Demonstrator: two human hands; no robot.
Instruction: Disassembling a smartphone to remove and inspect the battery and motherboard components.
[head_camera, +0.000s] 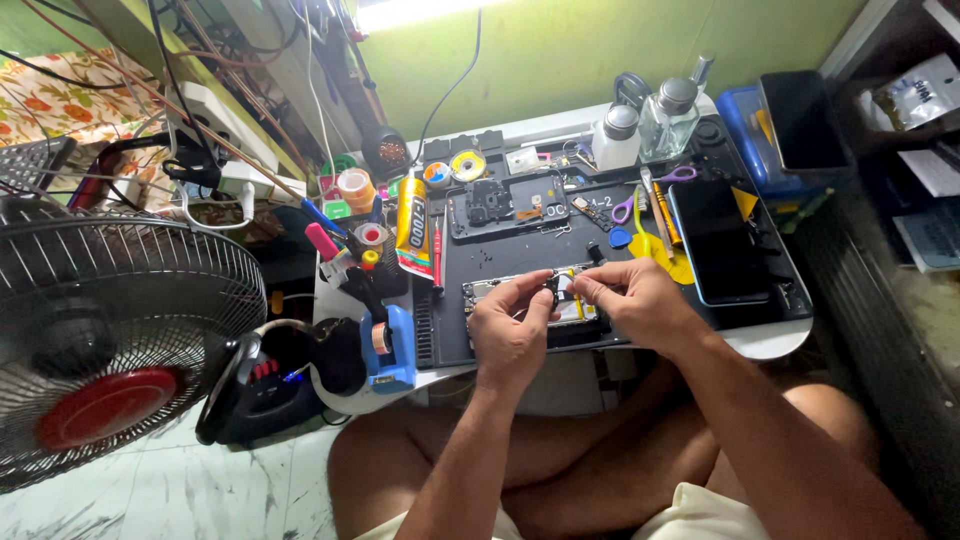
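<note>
Leftmost, fan beside table; glue tube upright within reach; left hand and right hand pinching small part between them, over opened phone on black mat, steadying it.

Near the back edge of the work mat: two clear bottles, tape rolls and a phone back cover. Toward its right edge, a dark phone beside purple scissors. At the left edge, a glue tube. Beyond the table's left side, a floor fan.
</note>
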